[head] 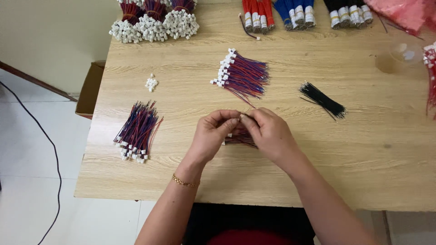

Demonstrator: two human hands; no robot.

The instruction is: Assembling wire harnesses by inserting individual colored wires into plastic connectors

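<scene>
My left hand (213, 134) and my right hand (268, 131) meet over the middle of the wooden table (318, 154), fingertips pinched together on a small bunch of red and blue wires with white connectors (239, 137) that shows between and under the palms. A larger fanned pile of the same wires (240, 75) lies just beyond the hands. Another pile of red and blue wires with connectors (137, 130) lies to the left. A thin bundle of black wires (323, 100) rests to the right.
A few loose white connectors (151, 83) lie at left. Tied bundles with white connectors (154, 20) and red, blue and black wire bundles (295, 13) line the far edge. A pink bag (404, 13) sits at far right. A cardboard box (91, 88) stands beside the table.
</scene>
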